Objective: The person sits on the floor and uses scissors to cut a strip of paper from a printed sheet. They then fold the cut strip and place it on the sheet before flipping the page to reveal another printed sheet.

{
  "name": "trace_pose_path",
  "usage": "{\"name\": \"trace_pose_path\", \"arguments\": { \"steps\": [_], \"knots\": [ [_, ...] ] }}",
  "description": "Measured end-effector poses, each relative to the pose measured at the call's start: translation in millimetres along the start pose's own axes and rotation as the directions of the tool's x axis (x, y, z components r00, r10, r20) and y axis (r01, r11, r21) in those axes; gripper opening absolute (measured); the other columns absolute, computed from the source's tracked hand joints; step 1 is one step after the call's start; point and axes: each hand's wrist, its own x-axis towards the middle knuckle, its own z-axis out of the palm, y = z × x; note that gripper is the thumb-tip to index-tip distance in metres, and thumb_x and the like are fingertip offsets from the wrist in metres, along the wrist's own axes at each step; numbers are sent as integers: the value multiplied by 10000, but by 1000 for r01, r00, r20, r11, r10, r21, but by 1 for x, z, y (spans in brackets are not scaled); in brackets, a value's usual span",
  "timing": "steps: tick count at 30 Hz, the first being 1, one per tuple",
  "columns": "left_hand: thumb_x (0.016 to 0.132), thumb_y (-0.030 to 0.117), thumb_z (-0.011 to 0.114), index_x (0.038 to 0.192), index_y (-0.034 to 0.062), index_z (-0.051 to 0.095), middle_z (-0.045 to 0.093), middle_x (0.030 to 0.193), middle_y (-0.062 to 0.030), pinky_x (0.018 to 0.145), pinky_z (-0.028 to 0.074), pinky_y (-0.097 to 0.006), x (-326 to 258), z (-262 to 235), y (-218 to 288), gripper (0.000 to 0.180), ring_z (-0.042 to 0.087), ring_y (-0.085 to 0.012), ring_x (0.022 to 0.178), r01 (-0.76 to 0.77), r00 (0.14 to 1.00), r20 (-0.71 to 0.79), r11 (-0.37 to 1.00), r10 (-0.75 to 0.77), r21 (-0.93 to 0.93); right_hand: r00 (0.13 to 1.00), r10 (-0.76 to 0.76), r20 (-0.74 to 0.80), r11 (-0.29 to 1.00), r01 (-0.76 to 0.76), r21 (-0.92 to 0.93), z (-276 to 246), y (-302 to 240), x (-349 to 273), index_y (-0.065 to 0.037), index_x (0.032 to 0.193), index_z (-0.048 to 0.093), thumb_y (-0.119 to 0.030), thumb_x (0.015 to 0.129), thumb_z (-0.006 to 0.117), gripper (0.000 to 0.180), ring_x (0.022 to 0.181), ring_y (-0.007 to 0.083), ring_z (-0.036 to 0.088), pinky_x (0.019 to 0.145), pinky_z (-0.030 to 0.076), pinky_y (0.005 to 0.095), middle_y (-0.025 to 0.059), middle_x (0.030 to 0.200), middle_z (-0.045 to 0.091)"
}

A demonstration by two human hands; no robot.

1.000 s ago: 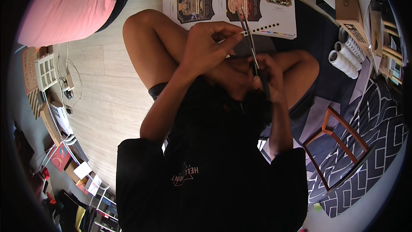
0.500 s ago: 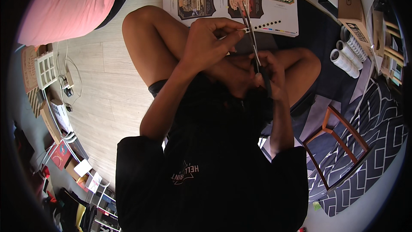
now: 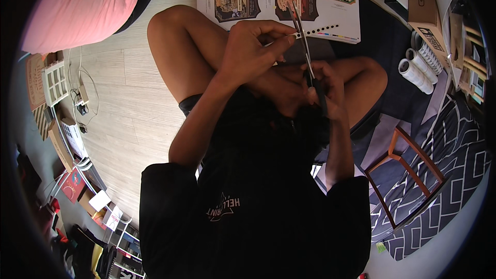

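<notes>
My left hand (image 3: 253,51) pinches a tiny white paper scrap (image 3: 295,34) between thumb and fingertips, just at the blades; my right hand (image 3: 323,88) is clenched round the dark handles of the scissors (image 3: 304,51), blades pointing away over my crossed legs. The scrap looks feather-light, limp and easily lost, so I would grip it by its edge. The printed sheet (image 3: 279,0) lies on the floor beyond my knees; open floorboards lie leftward, while a wooden frame (image 3: 403,175) crowds the right.

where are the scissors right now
In the head view, just right of centre: the right hand grips the scissors, blades pointing up toward the printed sheet, beside the left hand.
</notes>
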Motion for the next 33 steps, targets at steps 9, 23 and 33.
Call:
{"name": "trace_pose_path", "arguments": {
  "steps": [9,23,33],
  "knots": [
    [878,64,706,1048,-16,708,715,801,-60,529,497,-176,1,0,-3,187,623,-45,613,-10,1000,3,1000,10,-6,1000,-4,9,1000,4,18,0,0,-1,5,1194,533,-131,837,724,427,686,20,514,595,390,181,-20,807,564],
    [865,59,721,1012,-36,686,705,793,-60,528,501,-183,0,0,-2,178,620,-55,605,-9,1000,-5,999,9,-34,995,-69,72,997,66,40,-1,3,1,14,1204,516,-132,824,714,453,726,43,534,651,409,204,-2,820,574],
    [862,43,726,949,-37,658,710,833,-78,550,522,-186,1,0,0,137,641,-65,627,24,1000,16,997,-23,-71,999,-28,34,1000,28,6,2,2,0,15,1206,514,-130,809,724,472,752,59,534,677,421,220,10,850,572]
  ]
}}
